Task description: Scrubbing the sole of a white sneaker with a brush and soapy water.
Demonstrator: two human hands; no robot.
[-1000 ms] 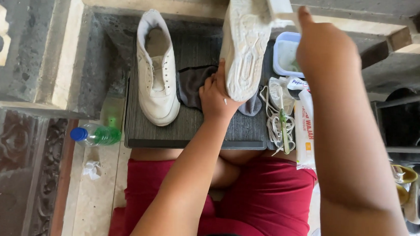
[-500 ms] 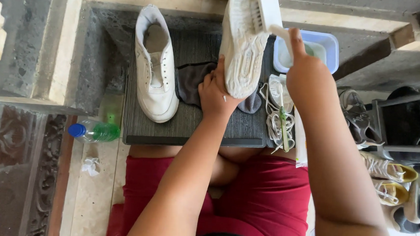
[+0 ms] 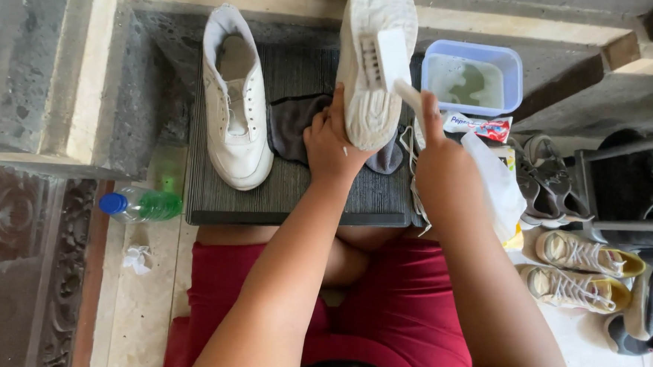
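The shoe [image 3: 373, 67] stands sole-up over the dark mat [image 3: 296, 189], its heel end clasped in my left hand [image 3: 332, 143]. My right hand [image 3: 443, 163] is clenched around a white brush [image 3: 389, 60], bristles against the sole. A second shoe [image 3: 234, 100] lies left; a tub [image 3: 474, 76] of water sits right.

A home doorstep or porch is shown. Stone steps [image 3: 79, 66] and a tiled floor [image 3: 141, 300] are seen around a dark mat [image 3: 296, 189]. Past the mat's right edge, a shoe rack [image 3: 624, 184] is set, with shoes [image 3: 576, 252] lined up on the floor. A water tub [image 3: 470, 75] and a bottle [image 3: 139, 205] are kept near the mat's corners.
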